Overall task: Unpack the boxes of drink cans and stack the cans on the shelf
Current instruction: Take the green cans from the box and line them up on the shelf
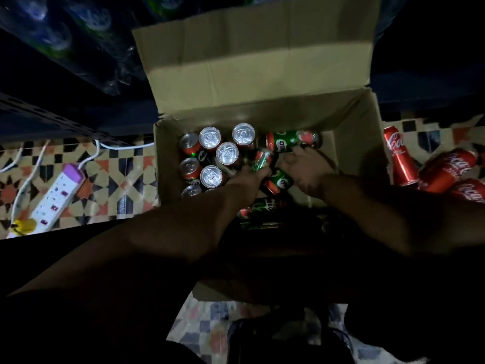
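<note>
- Both forearms reached down from the bottom of the view into the open cardboard box [349, 143], which stood on the patterned tiled floor [126, 164].
- The left hand [246, 177] had its grip closed around a green-and-red can [262, 160] lying tilted near the middle of the box.
- The right hand [305, 168] rested just beside a second loose can [279, 181], with its fingertips [294, 153] touching a third can [291, 141] lying on its side by the far wall; whether that grip had closed on either could not be told (the fingers were partly in shadow).
- Judged step: lifting cans out of the box, with stacking on the shelf not yet begun for these.
- On the left side of the box, a cluster of upright cans [227, 153] stood packed close together, lids up; more lay in the dark near corner.
- Outside the box to the right, several red cola cans [446, 169] lay on the floor.
- A power strip [60, 193] lay on the floor to the left.
- Furthest away, the raised box flap [257, 48] stood up, with wrapped bottle packs [65, 30] on dark shelving [47, 116] beyond.
- The next move would likely call for a firm hold on both cans, a clean lift over the box wall and a turn toward the shelf.
</note>
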